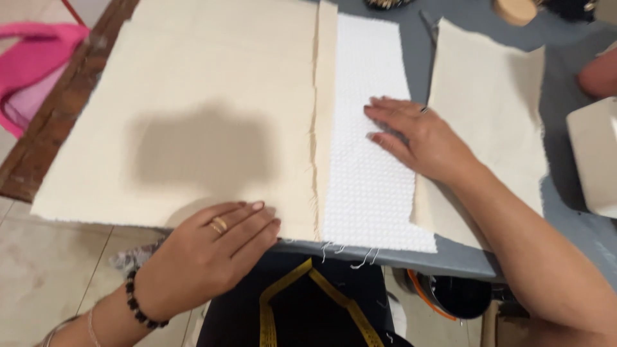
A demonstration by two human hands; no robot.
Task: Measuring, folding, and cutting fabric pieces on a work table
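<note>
My left hand (215, 247) lies flat, fingers together and extended, on the near edge of the big cream cloth (193, 109), gripping nothing, just pressing down; my guess is it pins the cloth so it doesn't slide off the table (418, 260) edge it overhangs. My right hand (418, 138) is flat too, fingers spread a little and pointing left, palm down on the white textured strip (369, 186), holding nothing, likely smoothing it or keeping it lined up along the cream cloth's folded, frayed right edge. The strip sits mid-table, running near to far, touching that edge and overlapping a second cream piece (488, 109) on the right. Count: two cream pieces, one white strip, two hands. One ring and a dark bead bracelet (136, 305) on the left, one ring on the right. A yellow tape measure (308, 302) hangs at my front, near. Pink bag (29, 64) far left off the table, white machine corner (594, 154) right, round wooden thing (514, 9) far. Someone else's arm or hand bit (598, 74) far right, can't tell more.
</note>
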